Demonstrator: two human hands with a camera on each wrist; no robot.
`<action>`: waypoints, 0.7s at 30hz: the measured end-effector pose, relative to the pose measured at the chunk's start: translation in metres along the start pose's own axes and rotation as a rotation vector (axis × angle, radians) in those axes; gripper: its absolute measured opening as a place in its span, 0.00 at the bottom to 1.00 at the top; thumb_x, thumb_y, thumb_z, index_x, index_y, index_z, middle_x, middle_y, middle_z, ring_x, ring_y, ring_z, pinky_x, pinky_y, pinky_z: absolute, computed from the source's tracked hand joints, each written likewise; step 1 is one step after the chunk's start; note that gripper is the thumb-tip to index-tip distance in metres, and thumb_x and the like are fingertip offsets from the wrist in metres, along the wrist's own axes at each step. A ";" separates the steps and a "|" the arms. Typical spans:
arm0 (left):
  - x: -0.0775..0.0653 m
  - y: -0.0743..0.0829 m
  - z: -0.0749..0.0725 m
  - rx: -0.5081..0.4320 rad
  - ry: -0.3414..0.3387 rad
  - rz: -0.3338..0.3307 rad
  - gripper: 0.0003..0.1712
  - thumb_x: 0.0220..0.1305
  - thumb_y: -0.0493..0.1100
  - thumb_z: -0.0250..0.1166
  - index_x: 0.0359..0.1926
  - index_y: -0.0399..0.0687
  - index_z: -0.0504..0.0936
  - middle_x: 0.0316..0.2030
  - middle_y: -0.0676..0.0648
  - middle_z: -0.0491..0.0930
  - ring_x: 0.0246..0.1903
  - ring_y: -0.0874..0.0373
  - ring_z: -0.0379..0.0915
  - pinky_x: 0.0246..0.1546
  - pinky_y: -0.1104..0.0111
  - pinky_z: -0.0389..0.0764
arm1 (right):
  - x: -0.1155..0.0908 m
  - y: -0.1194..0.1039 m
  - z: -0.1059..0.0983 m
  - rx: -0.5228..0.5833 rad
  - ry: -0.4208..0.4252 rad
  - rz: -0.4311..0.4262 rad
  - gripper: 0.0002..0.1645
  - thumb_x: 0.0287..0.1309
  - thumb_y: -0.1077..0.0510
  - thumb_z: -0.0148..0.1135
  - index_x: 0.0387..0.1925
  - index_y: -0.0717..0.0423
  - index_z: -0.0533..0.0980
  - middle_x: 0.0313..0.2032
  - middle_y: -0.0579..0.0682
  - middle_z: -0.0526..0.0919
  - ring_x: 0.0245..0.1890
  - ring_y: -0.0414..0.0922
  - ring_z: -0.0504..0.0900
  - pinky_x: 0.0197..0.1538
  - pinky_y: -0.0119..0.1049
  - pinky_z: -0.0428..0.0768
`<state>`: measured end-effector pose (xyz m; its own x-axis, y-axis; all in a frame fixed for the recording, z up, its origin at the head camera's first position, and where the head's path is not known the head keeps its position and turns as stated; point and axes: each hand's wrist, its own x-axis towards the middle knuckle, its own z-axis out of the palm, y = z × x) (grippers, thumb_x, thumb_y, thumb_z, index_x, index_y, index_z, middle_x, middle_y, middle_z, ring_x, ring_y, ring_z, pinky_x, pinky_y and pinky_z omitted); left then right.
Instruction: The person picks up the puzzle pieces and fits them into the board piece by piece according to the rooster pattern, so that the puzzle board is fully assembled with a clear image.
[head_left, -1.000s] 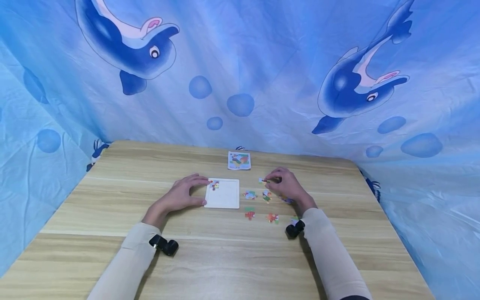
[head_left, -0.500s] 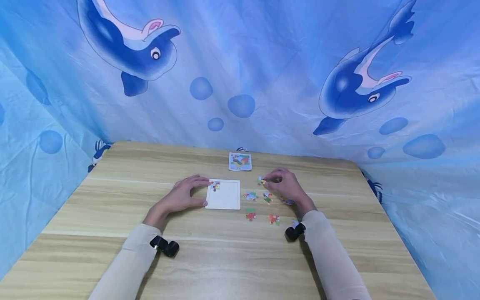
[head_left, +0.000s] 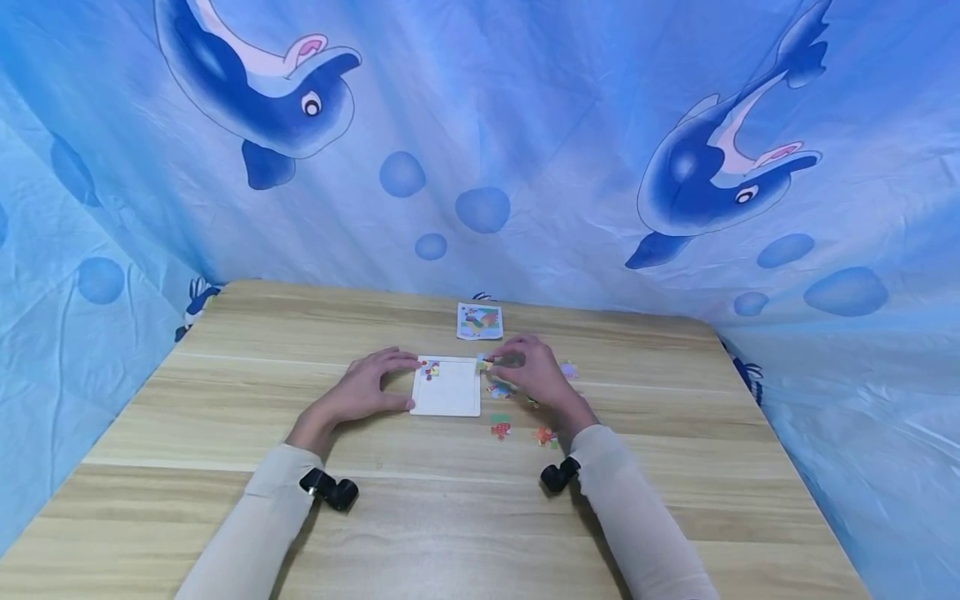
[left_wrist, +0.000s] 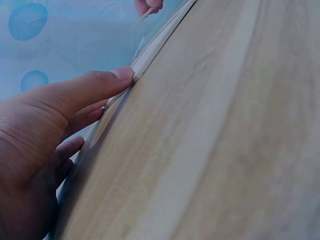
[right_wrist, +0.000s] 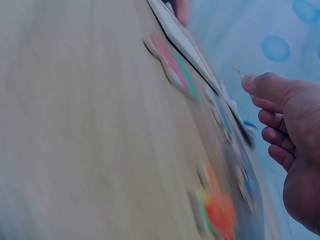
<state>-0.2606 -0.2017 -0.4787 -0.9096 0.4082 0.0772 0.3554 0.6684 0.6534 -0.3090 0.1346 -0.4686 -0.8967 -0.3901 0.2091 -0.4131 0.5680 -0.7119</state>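
Note:
My left hand [head_left: 363, 387] holds the left edge of a white square puzzle board [head_left: 456, 392], thumb at the near corner and index finger farther up. Joined puzzle pieces [head_left: 432, 371] lie in the board's upper left corner. Between thumb and fingers my right hand [head_left: 536, 375] pinches a puzzle piece [head_left: 482, 363], close to the board's upper right corner. In the right wrist view this piece [right_wrist: 237, 69] appears edge-on, raised off the table. Loose pieces lie right of the board, among them a red and green one [head_left: 500, 428] and an orange one [head_left: 545, 436].
A small picture card [head_left: 480, 322] lies behind the board. A purple piece [head_left: 568, 370] sits beyond the right hand, and others are partly covered by it. The wooden table [head_left: 420, 517] ends at a blue dolphin curtain [head_left: 555, 150].
My right hand has picked up the piece from the back of the loose ones and carried it left to the board. The left hand has stayed at the board's edge.

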 end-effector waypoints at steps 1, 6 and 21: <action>0.000 0.000 0.000 -0.001 0.000 0.000 0.40 0.56 0.55 0.76 0.70 0.56 0.77 0.75 0.46 0.68 0.80 0.39 0.50 0.74 0.35 0.48 | 0.001 -0.003 0.003 0.001 -0.005 -0.001 0.10 0.60 0.51 0.75 0.44 0.43 0.88 0.50 0.45 0.84 0.57 0.50 0.78 0.59 0.51 0.80; 0.000 0.001 -0.001 0.003 0.001 0.000 0.40 0.56 0.54 0.77 0.70 0.55 0.77 0.75 0.45 0.69 0.80 0.39 0.50 0.74 0.35 0.48 | 0.004 -0.019 0.019 -0.018 -0.033 -0.017 0.10 0.60 0.52 0.75 0.44 0.45 0.89 0.52 0.47 0.83 0.61 0.50 0.78 0.64 0.51 0.79; 0.000 -0.001 -0.001 0.011 -0.005 0.010 0.40 0.57 0.55 0.76 0.71 0.56 0.76 0.75 0.45 0.68 0.79 0.37 0.51 0.73 0.33 0.48 | 0.019 -0.048 0.062 -0.059 -0.136 -0.099 0.14 0.59 0.51 0.75 0.45 0.50 0.88 0.48 0.48 0.83 0.53 0.45 0.79 0.59 0.42 0.80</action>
<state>-0.2611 -0.2029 -0.4781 -0.9049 0.4180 0.0805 0.3672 0.6708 0.6443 -0.2961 0.0550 -0.4727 -0.8230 -0.5385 0.1809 -0.5107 0.5620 -0.6506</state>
